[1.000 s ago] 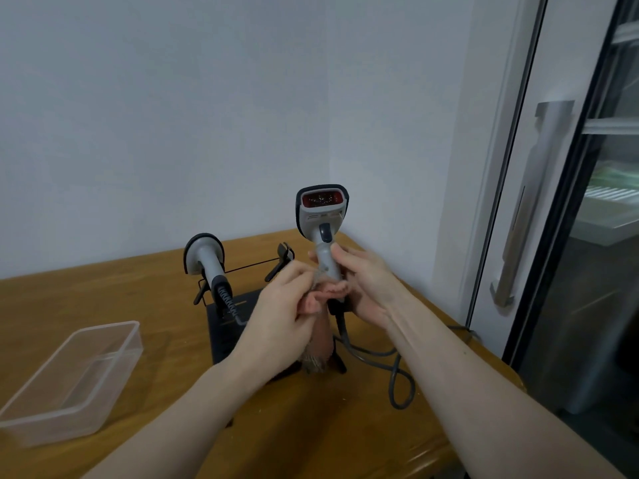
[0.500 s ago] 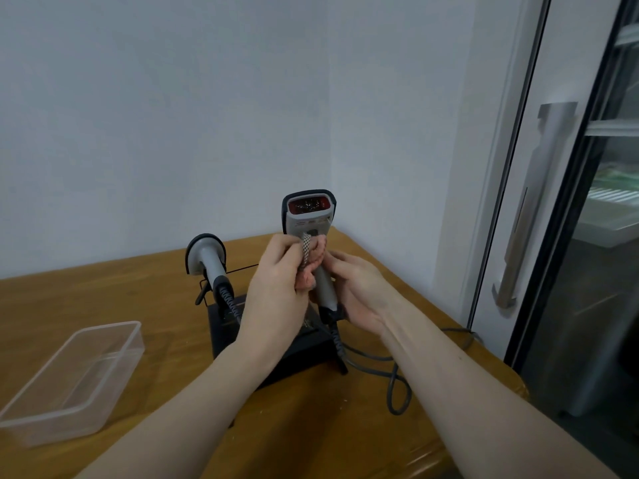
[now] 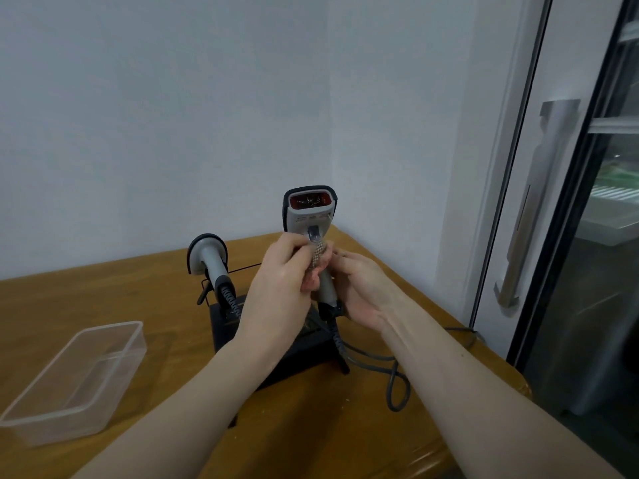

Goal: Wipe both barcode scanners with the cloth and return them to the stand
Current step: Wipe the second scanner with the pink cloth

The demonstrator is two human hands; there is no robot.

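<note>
2 bare forearms, left hand (image 3: 280, 288) and right hand (image 3: 363, 292), no sleeves, no rings.

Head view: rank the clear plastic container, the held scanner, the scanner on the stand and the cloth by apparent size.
1. clear plastic container, though nearest the camera
2. held scanner
3. scanner on the stand
4. cloth, mostly hidden by the left hand

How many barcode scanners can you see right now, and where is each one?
2. One grey handheld barcode scanner with a red window is held upright in front of the person, right hand on its handle, left hand pressing a checked cloth against it. The other grey scanner sits in the black stand.
</note>
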